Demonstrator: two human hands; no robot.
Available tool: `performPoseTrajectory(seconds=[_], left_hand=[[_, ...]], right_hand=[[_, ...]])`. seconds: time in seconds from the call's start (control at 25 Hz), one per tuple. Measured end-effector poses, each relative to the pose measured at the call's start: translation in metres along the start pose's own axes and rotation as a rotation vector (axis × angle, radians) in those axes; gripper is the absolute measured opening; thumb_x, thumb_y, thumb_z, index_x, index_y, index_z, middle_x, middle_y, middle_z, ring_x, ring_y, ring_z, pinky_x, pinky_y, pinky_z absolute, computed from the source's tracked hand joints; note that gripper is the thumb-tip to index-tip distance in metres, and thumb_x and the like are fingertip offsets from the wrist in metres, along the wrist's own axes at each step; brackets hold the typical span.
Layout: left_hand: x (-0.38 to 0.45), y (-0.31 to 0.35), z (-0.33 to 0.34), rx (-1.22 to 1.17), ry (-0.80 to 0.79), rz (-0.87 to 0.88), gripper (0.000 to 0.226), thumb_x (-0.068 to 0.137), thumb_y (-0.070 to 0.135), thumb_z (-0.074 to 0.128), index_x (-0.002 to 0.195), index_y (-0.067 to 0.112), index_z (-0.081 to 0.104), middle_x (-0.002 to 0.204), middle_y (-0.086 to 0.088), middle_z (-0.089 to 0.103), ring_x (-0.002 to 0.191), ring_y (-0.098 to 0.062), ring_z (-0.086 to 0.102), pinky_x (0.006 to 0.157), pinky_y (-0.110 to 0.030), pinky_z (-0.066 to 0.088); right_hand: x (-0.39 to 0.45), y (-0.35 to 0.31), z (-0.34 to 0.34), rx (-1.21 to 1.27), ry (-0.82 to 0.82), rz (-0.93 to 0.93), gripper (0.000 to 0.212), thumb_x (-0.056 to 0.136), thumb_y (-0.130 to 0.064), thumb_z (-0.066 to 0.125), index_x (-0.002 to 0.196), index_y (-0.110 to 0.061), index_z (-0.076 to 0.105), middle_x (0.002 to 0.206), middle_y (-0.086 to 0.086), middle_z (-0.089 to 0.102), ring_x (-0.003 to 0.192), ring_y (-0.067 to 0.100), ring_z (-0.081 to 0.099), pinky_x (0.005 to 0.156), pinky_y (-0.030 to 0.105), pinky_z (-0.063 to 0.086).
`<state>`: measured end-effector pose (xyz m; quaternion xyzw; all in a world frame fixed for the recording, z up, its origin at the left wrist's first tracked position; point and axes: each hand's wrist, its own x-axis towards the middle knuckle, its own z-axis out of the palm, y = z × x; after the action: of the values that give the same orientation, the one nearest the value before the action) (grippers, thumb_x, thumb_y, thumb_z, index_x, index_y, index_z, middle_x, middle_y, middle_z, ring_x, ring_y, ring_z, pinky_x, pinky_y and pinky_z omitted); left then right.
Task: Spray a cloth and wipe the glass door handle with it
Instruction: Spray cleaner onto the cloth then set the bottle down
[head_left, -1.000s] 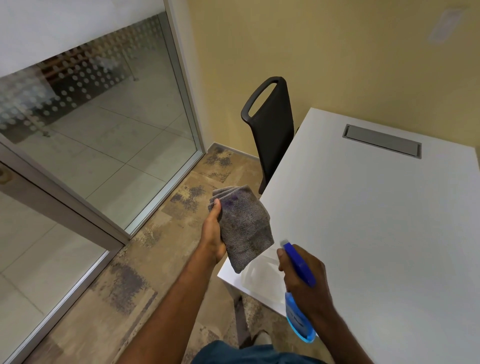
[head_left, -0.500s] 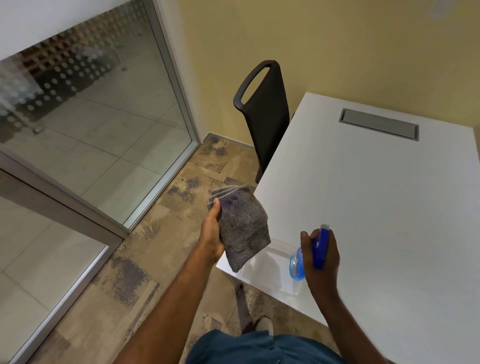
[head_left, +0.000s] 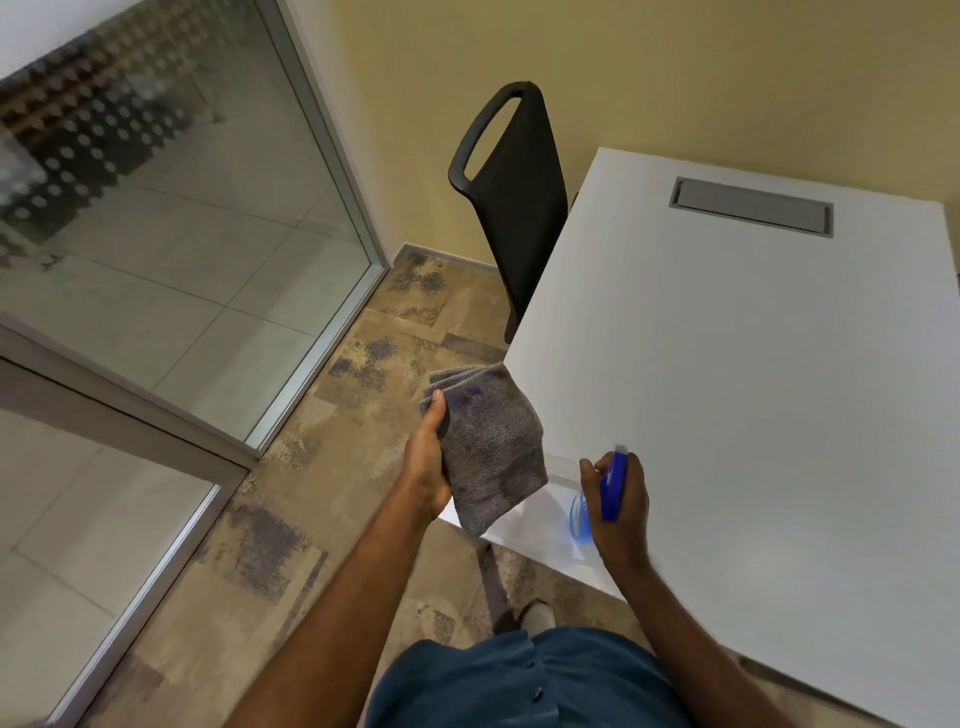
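Two hands meet over the near corner of the white table (head_left: 727, 389). The left hand (head_left: 427, 462) grips a folded grey cloth (head_left: 493, 447), thumb pressed on its upper edge; the cloth hangs with its long axis running from about 11 o'clock down to 5 o'clock, its lower corner just past the table edge. At 3 o'clock from the cloth, just beside it, the right hand (head_left: 621, 506) is wrapped around a blue spray bottle (head_left: 608, 493). The dark blue spray head runs roughly 12 to 6 o'clock, its tip toward 12, and the pale blue body shows below the fingers at about 7 o'clock, over the tabletop; whether the base touches the table cannot be told.

At 12 o'clock from the cloth, a black chair (head_left: 519, 197) stands against the table's far-left edge. A grey cable hatch (head_left: 753, 207) sits in the tabletop at 1 o'clock. Glass panels (head_left: 171, 208) with a dotted band fill the 9 to 11 o'clock side.

Against a second ago, the bottle has swung from hanging base-down off the table edge to upright above the corner, nozzle no longer aimed at the cloth. The cloth hand has barely shifted.
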<state>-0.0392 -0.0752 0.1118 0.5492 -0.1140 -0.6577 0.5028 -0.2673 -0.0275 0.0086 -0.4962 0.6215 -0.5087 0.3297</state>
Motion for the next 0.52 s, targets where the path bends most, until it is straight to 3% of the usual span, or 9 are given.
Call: performPoseTrajectory(seconds=[0.36,0.52], left_hand=[[-0.001,0.002,-0.019,0.015,0.018,-0.020,0.050,0.108,0.054,0.047,0.102,0.023,0.085,0.119,-0.010,0.080,0.101,-0.026,0.080,0.070,-0.037,0.065],[-0.005,0.005,-0.031,-0.006,0.012,-0.023,0.053,0.109,0.054,0.045,0.100,0.024,0.087,0.116,-0.008,0.081,0.098,-0.025,0.080,0.069,-0.036,0.065]], right_hand=[[0.003,0.004,-0.001,-0.029,-0.003,0.080,0.032,0.092,-0.013,0.075,0.113,-0.008,0.052,0.099,0.007,0.059,0.086,0.026,0.062,0.079,0.048,0.060],[-0.004,0.004,0.001,-0.002,-0.004,0.175,0.051,0.088,-0.012,0.079,0.130,-0.005,0.051,0.120,0.008,0.061,0.102,0.029,0.064,0.089,0.047,0.061]])
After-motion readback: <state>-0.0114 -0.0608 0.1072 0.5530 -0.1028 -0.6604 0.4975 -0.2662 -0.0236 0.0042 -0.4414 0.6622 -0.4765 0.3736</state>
